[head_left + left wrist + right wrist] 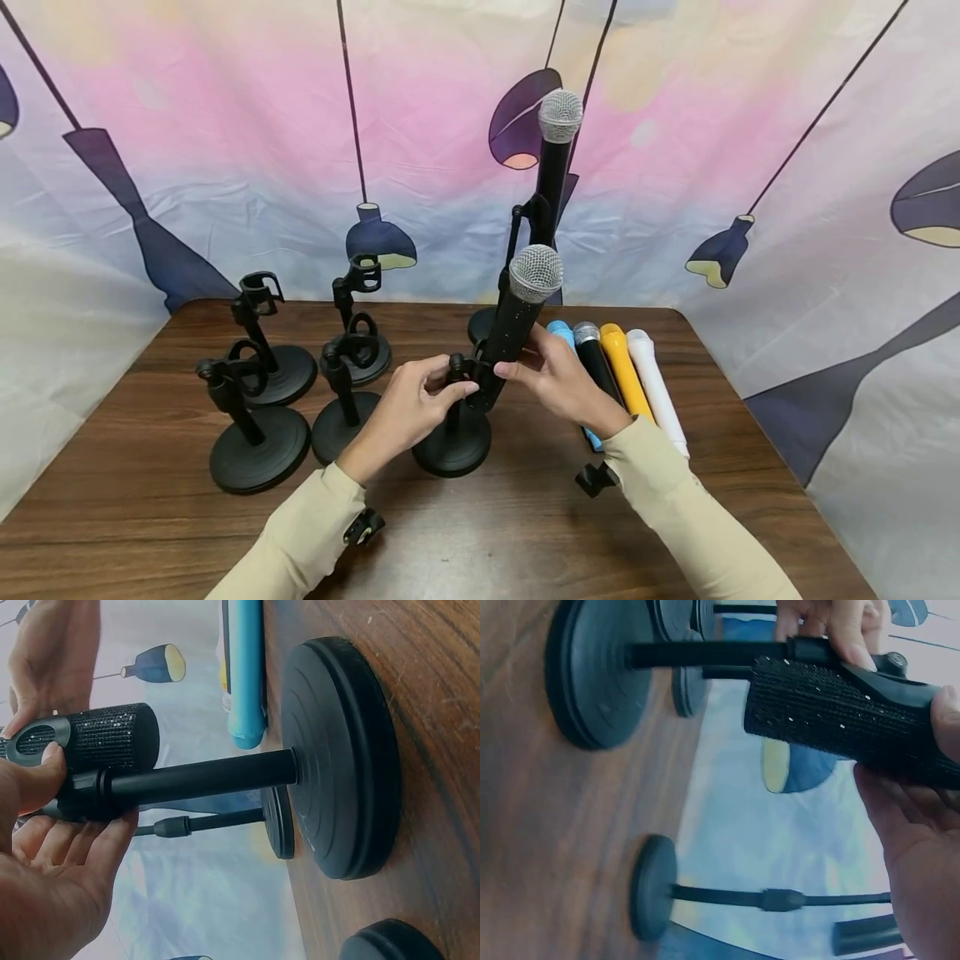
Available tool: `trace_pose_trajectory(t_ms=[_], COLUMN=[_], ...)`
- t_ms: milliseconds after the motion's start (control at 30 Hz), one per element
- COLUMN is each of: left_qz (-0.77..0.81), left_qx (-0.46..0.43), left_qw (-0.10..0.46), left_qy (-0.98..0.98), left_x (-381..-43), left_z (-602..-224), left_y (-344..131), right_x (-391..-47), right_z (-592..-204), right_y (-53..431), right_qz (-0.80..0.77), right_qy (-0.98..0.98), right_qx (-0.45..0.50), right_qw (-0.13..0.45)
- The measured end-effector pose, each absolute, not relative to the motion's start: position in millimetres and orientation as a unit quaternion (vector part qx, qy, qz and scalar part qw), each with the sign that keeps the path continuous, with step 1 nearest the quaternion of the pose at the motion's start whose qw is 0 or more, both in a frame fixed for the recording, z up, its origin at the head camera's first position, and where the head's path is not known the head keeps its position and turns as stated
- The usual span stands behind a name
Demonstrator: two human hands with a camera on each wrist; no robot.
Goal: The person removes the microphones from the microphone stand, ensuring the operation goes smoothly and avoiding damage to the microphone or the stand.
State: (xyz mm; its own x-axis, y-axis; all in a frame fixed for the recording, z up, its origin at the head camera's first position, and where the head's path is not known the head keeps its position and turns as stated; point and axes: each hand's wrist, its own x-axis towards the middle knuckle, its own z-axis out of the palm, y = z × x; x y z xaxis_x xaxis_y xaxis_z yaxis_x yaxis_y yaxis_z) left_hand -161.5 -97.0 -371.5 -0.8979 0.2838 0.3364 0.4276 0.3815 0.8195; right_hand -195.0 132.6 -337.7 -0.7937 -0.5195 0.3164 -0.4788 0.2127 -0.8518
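My right hand [561,382] grips a black, glittery microphone [512,330] with a silver mesh head, tilted upward to the right. A small black desktop microphone stand [452,450] is under it. With thumb and fingers, my left hand [405,407] holds the top of this stand at its clip. In the left wrist view the clip's ring [37,741] runs round the microphone body near my left thumb, and the lower end projects past it. The right wrist view shows the sparkling lower body [810,712] alongside the stand's pole [712,654].
Several black stands with vacant clips, one of them a front stand [258,450], stand at left. Behind my hands a taller stand [504,287] bears another black microphone [552,171]. Blue, black, yellow [628,367] and white [657,387] microphones lie at right. A printed cloth [450,167] hangs behind.
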Motion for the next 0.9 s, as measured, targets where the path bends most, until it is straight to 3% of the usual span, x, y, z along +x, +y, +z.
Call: trace_pose_trajectory(t_ms=[300,500,900], left_qz=[-0.515,-0.511,-0.506], left_qx=[-0.216,-0.212,-0.217], left_qw=[0.066,0.064,0.072], left_qy=[-0.827,-0.831,-0.832], left_x=[-161.3,-161.8,-162.6], left_z=[-371.1,-371.0,-371.0], left_y=[-96.8,-96.9,-98.1], right_x=[-194.6,-196.8,-198.9], right_z=[-332.0,-327.2,-312.6], right_y=[136.5,140.6,146.4], right_qz=[-0.554,-0.508,-0.492], right_qy=[0.765,0.794,0.798], right_qx=[-0.324,-0.332,-0.341], right_qw=[0.055,0.043,0.072])
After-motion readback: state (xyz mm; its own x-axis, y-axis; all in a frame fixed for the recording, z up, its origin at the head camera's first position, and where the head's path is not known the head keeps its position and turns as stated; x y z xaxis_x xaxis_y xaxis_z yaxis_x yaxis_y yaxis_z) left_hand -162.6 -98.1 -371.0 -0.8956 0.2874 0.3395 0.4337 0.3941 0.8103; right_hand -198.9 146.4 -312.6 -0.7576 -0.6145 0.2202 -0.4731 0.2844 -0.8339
